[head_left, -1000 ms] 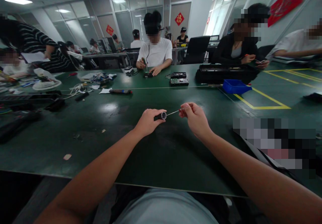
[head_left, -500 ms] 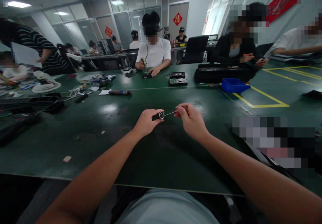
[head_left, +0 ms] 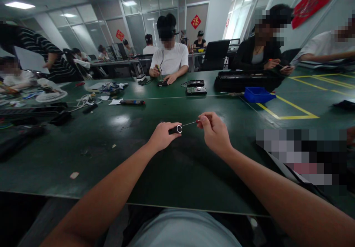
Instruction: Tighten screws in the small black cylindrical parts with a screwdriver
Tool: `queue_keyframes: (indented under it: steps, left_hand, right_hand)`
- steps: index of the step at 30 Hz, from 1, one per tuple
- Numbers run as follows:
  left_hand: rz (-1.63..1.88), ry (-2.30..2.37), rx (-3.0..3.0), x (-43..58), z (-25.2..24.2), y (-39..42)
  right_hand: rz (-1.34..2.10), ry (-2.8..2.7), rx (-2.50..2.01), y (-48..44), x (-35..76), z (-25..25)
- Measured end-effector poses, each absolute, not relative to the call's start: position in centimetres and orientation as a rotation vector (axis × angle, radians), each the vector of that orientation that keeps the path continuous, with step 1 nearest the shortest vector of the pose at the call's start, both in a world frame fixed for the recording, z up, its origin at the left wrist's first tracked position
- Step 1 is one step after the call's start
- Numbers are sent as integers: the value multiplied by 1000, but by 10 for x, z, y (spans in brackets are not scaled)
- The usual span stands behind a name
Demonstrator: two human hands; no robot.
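Landmark: blue open-topped plastic bin [head_left: 259, 95] on the glossy green tabletop [head_left: 111, 169]. Left of the bin and nearer the camera, I see the left hand [head_left: 161, 136] grip a short black cylinder [head_left: 173, 130] with a white-ringed end, thumb and fingertips parted around its sides. Also left of the bin, but closer to it, the right hand [head_left: 216, 131] pinches a thin metal rod [head_left: 190, 123] by its red end, fingers curled in. Rod tip is near the ringed end; contact, I cannot tell. Just behind the bin lies a long black trough-like housing [head_left: 246, 82].
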State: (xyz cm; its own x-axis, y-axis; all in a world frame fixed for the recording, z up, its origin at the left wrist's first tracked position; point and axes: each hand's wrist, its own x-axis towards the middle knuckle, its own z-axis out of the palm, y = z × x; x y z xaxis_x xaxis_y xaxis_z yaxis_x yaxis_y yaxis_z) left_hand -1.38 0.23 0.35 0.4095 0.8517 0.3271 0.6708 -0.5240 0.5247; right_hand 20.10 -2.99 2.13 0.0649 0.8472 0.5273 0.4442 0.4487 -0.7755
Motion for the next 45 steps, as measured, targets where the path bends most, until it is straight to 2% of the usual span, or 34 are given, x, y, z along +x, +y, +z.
queue_keyframes:
  steps: [18, 23, 30, 34, 40, 45]
  left_hand:
    - [761, 1316, 2305, -16, -2, 4]
    - [842, 1294, 2234, -16, 0, 2]
    - [1081, 1204, 1818, -15, -3, 10]
    - [1093, 1112, 1578, -16, 0, 11]
    - [826, 1281, 2067, -15, 18, -4]
    - [547, 1153, 2484, -10, 18, -13]
  right_hand:
    - [355, -1707, -1264, -27, 205, 26]
    - [352, -1706, -1295, -25, 205, 25]
    - [367, -1711, -1296, -25, 205, 26]
    - [375, -1708, -1289, -25, 205, 25]
    - [388, -1717, -1294, -26, 205, 25]
    - [390, -1724, -1304, -26, 205, 25]
